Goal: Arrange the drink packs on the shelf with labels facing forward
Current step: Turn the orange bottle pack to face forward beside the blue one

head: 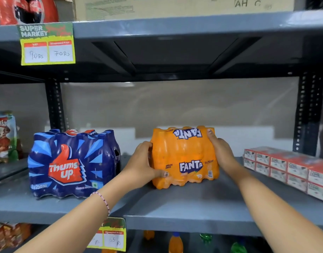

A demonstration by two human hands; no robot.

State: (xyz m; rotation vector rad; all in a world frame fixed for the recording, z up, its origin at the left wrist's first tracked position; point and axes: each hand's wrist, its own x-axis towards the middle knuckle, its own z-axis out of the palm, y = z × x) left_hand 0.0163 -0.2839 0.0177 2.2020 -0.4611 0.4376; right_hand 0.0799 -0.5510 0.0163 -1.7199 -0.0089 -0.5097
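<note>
An orange Fanta pack (184, 157) stands on the grey shelf (175, 207) near its middle, its label facing me. My left hand (142, 161) grips the pack's left side, thumb on the lower front. Along the upper right corner lies my right hand (221, 148), fingers over the top. A blue Thums Up pack (71, 163) stands to the left, label forward, a small gap between the two packs.
Red and white cartons (288, 167) lie in a row at the shelf's right. A snack bag (3, 136) stands at far left. Dark uprights (307, 114) frame the bay. Price tags (47, 44) hang from the upper shelf edge; bottles (175, 241) sit below.
</note>
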